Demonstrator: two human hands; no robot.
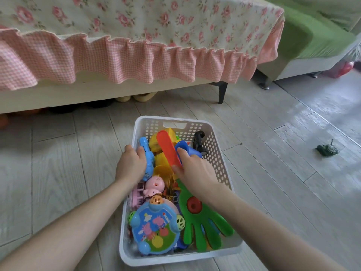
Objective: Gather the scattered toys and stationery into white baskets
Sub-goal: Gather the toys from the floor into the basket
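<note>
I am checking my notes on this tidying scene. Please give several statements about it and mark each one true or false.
1. The white perforated plastic basket stands on a table. False: it stands on the wooden floor.
2. The right hand holds the red handle of the green hand-shaped plastic clapper. True.
3. The small green toy tank lies inside the basket. False: it lies on the floor, to the right of the basket.
4. The left hand is curled over the basket's left rim. True.
</note>
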